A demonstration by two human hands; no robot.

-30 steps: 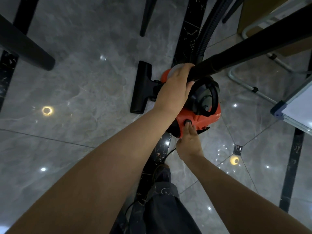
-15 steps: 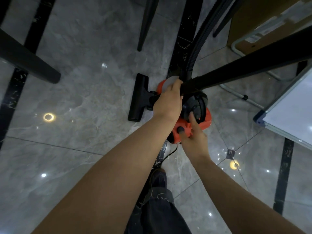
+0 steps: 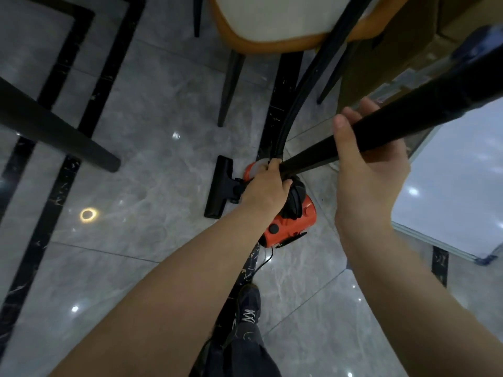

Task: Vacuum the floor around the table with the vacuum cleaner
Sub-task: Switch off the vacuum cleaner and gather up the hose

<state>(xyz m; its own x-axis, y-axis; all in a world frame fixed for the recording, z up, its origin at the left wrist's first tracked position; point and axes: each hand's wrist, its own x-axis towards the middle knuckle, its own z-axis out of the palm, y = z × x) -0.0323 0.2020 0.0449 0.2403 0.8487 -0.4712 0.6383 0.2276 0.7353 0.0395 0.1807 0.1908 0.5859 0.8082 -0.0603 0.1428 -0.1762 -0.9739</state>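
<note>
Bare forearms, dark patterned trousers, dark laced shoe

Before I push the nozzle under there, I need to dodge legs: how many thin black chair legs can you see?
3: far left, front centre, and right behind the ribbed black hose. A fourth may be hidden.

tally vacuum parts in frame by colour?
Black: 3 - floor nozzle, wand, hose
Orange: 1 - vacuum body
Total: 4
</note>
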